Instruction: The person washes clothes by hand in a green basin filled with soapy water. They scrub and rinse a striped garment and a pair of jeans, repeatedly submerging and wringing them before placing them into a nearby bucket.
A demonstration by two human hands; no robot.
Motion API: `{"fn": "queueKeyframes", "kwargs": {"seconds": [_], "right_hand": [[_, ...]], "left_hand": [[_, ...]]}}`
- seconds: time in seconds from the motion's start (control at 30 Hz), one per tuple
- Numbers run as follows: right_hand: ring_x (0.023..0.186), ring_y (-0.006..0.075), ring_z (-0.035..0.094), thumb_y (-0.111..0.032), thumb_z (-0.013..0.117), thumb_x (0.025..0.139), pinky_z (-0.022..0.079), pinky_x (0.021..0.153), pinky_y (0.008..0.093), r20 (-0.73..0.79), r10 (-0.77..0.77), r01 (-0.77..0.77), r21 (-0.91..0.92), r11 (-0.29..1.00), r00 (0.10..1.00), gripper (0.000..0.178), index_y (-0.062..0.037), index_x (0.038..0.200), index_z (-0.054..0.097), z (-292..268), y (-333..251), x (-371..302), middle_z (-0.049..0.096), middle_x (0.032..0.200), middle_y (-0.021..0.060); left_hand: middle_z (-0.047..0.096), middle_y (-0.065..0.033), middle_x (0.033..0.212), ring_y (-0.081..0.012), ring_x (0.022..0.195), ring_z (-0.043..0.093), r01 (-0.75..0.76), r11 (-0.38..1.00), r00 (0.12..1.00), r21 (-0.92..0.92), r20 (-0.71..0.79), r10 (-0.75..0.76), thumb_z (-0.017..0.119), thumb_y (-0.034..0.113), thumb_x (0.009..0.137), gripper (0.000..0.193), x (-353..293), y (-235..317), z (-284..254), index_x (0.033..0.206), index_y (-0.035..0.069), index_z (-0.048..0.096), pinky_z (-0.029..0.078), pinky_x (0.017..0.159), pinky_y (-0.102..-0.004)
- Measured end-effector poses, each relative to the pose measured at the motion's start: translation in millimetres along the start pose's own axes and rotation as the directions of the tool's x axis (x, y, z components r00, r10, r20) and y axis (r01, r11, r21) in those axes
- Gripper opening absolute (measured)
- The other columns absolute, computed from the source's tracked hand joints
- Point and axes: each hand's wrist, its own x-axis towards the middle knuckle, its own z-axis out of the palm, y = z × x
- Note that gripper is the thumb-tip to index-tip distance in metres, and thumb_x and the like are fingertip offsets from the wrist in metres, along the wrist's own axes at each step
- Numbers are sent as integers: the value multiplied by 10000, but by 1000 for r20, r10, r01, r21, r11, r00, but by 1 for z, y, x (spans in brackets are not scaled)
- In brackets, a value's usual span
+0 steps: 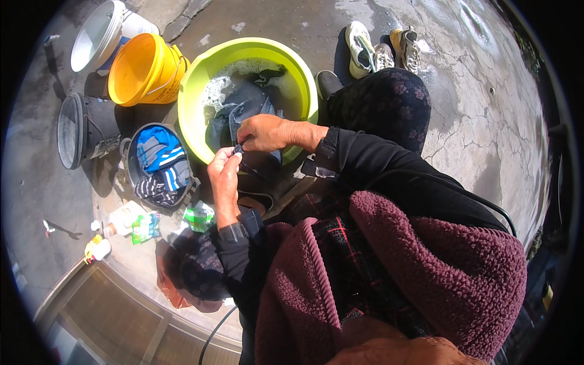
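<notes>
A large yellow-green tub [303,91] holds sudsy dark water and a wet, dark blue-grey garment [240,109]. My right hand [263,132] reaches over the tub's near rim, its fingers closed on the garment. Beside it, slightly lower and to the left, my left hand [224,173] pinches a small dark bit of the same cloth between thumb and fingers. The two hands almost meet at the near left rim. Part of the garment hangs below them, in shadow. Which part of it I hold cannot be made out.
Left of the tub stand a yellow bucket [132,70], a white bucket [97,36], a dark grey bucket [72,131] and a basin [129,164] of blue and striped clothes [159,151]. Bottles and green packets [146,228] lie nearer. Shoes [360,48] sit at upper right.
</notes>
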Motion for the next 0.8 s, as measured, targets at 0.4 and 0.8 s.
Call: {"fn": "queueKeyframes", "kwargs": {"seconds": [0.4, 0.8], "right_hand": [[927, 286, 624, -182, 605, 797, 484, 823, 365, 79, 126, -144, 305, 941, 989, 225, 6, 907, 663, 7, 11, 5, 628, 946, 145], [1000, 234, 618, -191, 727, 728, 480, 862, 334, 24, 166, -165, 322, 932, 986, 409, -21, 1092, 647, 0, 8, 3, 670, 1045, 122]], "left_hand": [[535, 55, 764, -24, 671, 438, -8, 1000, 999, -22, 43, 9, 621, 98, 889, 108, 0, -8, 7, 966, 23, 633, 360, 624, -175], [563, 20, 794, -60, 676, 482, -188, 967, 979, 175, -42, 198, 635, 56, 881, 154, 0, -15, 4, 1022, -3, 612, 422, 640, -208]]}}
